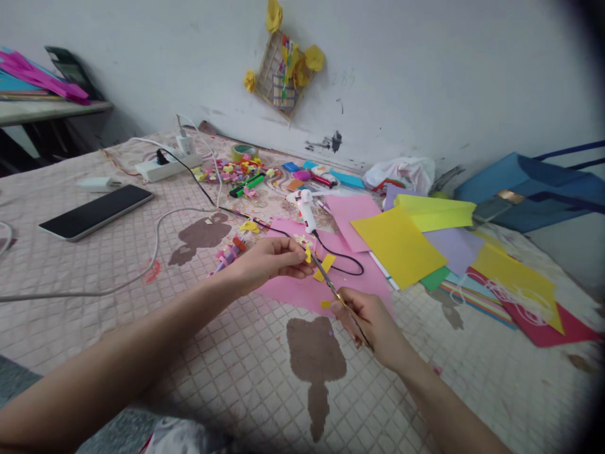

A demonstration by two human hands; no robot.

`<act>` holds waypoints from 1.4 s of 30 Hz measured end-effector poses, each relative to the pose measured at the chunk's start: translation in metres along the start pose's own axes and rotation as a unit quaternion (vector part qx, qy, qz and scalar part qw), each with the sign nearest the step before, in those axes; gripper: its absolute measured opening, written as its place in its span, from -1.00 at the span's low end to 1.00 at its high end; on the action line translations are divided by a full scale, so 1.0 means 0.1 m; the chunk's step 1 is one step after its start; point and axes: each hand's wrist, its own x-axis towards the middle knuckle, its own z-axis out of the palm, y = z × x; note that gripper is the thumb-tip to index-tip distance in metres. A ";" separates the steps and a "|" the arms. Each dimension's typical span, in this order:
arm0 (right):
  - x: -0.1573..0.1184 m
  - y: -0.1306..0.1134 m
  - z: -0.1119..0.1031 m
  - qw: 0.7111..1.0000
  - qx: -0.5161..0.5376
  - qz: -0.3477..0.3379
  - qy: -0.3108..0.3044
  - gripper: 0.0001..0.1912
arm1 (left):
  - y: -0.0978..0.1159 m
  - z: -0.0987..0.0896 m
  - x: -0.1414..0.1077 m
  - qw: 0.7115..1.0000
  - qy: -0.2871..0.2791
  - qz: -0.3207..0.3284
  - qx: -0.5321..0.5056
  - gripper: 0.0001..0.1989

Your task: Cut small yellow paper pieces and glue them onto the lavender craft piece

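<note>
Between its thumb and fingers, my left hand (286, 257) pinches a small yellow paper piece (308, 254). My right hand (368, 321) grips a pair of scissors (338, 295), whose blades point up and left and reach the paper piece. Below both hands lies a pink sheet (283, 291). On it are a yellow paper strip (325, 267) beside the blades and a smaller yellow scrap (326, 304) near my right fingers. A white glue gun (303, 209) lies just beyond my left hand. Left of that hand is a purple stick with pink and orange bits (229, 254).
A black phone (97, 212) and a white power strip (167, 165) with trailing cables are at left. Small paper flowers (231, 169) and a tape roll (244, 151) lie at the back. Coloured sheets (399, 246) and a blue bag (534, 195) are at right.
</note>
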 end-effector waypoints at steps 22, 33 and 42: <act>-0.01 0.08 -0.02 0.997 0.056 0.033 -0.052 -0.62 | 0.14 -0.06 -0.03 0.996 -0.041 -0.005 0.084 -0.85; -0.01 0.01 -0.03 0.997 0.036 0.013 -0.063 -0.64 | 0.16 -0.07 -0.04 0.993 -0.065 -0.016 0.093 -0.85; -0.02 0.04 -0.05 0.998 0.018 0.003 -0.065 -0.67 | 0.19 -0.11 -0.04 0.988 -0.092 -0.011 0.120 -0.86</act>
